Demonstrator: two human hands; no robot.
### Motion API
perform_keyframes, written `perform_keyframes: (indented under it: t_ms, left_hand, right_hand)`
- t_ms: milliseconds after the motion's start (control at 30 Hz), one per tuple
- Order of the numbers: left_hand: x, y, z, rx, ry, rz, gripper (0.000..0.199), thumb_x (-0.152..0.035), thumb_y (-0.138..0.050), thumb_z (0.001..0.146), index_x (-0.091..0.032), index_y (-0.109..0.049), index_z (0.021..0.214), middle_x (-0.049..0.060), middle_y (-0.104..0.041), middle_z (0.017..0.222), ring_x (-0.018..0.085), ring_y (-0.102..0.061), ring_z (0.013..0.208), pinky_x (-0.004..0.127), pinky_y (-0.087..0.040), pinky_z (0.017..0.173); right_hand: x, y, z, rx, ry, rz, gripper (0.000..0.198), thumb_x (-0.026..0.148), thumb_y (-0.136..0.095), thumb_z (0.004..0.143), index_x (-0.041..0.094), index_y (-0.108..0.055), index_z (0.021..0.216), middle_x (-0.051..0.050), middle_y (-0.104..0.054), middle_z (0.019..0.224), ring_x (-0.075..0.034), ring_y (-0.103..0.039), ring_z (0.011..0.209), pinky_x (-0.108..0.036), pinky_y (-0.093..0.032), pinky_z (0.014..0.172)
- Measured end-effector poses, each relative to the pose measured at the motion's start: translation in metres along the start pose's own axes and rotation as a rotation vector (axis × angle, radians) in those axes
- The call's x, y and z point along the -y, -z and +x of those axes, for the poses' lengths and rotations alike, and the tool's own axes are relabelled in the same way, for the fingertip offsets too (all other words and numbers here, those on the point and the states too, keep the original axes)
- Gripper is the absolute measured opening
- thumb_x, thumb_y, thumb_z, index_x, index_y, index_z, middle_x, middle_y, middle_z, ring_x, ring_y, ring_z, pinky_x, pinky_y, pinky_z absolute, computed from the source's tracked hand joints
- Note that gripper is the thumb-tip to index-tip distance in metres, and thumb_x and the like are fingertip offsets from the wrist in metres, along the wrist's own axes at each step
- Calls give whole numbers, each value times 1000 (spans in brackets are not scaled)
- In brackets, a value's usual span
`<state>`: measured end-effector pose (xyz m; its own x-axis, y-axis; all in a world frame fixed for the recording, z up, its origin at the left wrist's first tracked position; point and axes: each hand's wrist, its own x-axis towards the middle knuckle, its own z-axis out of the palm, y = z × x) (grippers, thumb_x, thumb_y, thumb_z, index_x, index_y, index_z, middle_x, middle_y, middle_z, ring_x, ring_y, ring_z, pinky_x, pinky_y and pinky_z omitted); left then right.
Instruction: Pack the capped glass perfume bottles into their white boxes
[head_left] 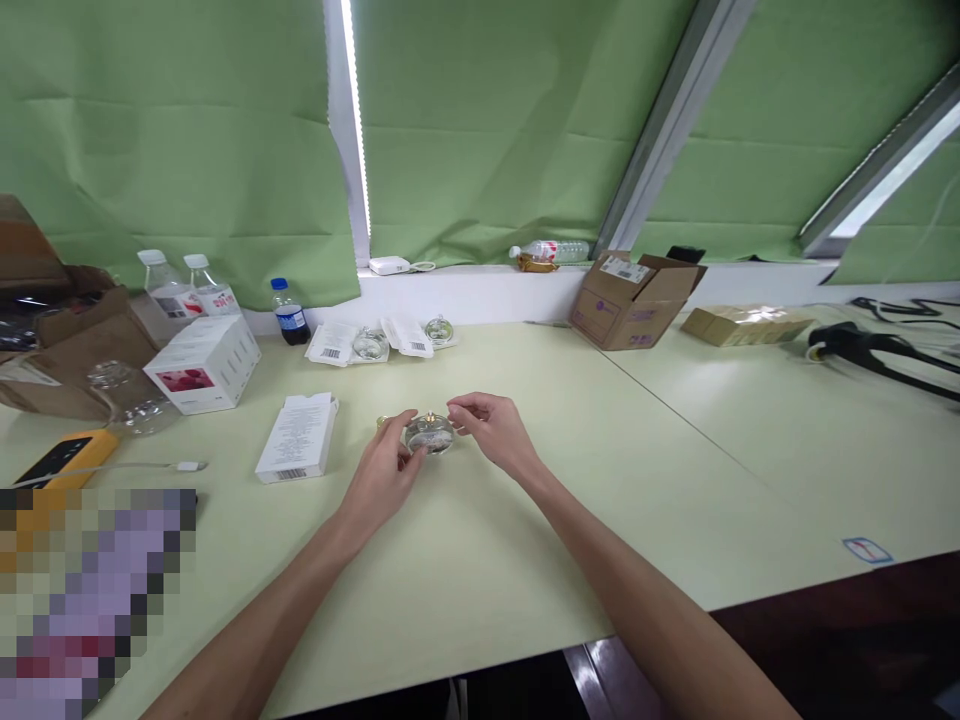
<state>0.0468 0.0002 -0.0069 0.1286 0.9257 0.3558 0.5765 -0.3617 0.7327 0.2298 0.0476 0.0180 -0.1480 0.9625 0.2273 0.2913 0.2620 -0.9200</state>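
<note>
A small round clear glass bottle [429, 440] with a gold-coloured neck stands on the pale table, between my two hands. My left hand [384, 468] is curled around its left side, thumb at the front and fingers behind. Close by the bottle's upper right, my right hand [491, 425] is pinched; whatever its fingertips hold, if anything, is too small to make out. Partly behind my left fingers sits a small yellowish, shiny piece [382, 422]. To the left lies a white printed carton [297, 440] with its end flap raised.
Two similar glass bottles [370, 344] rest on white packaging [334, 341] at the back. Leftward are a cola bottle [290, 318], a white box [202, 365], a clear jar [127, 400] and a cable [150, 466]. Back right hold a cardboard box [626, 305] and yellow packs [746, 325].
</note>
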Motion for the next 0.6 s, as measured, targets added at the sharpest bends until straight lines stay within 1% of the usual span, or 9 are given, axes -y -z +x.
perform_keyframes:
  t_ms: [67,200,300,400,600]
  left_hand:
    - [0,1,1,-1,3,-11,37,-27,-50,87,-25,-46,123,6,-54,117,10,-58,65,27,-51,67]
    - [-2,3,1,27,-2,-2,27,-26,-47,88,-25,-52,115,4,-56,109,9,-54,59,26,-49,63]
    - [-4,4,2,26,-10,6,26,-26,-47,88,-25,-52,114,4,-56,109,9,-53,60,26,-47,62]
    - [-5,5,2,35,-3,16,26,-26,-46,88,-25,-52,114,4,-56,109,10,-54,62,26,-47,62]
    - [-6,5,1,32,-3,37,25,-27,-46,88,-25,-52,113,3,-56,106,11,-54,63,27,-47,64]
  right_hand:
    - [4,-1,-2,-11,42,-42,25,37,-57,81,17,-68,90,-5,-70,82,-17,-64,74,-29,-53,68]
    - [12,-7,-8,-85,154,-64,22,36,-59,81,18,-65,93,-5,-69,85,-16,-64,77,-29,-51,72]
    - [18,-12,-11,-129,234,-62,20,36,-58,83,18,-64,90,-4,-69,84,-15,-63,75,-28,-51,71]
    - [20,-18,-13,-140,295,-112,18,35,-56,85,19,-64,91,-4,-69,85,-15,-62,74,-28,-51,72]
    - [14,-26,-12,-147,417,-244,15,30,-55,87,24,-67,93,-4,-69,89,-18,-61,81,-32,-51,75]
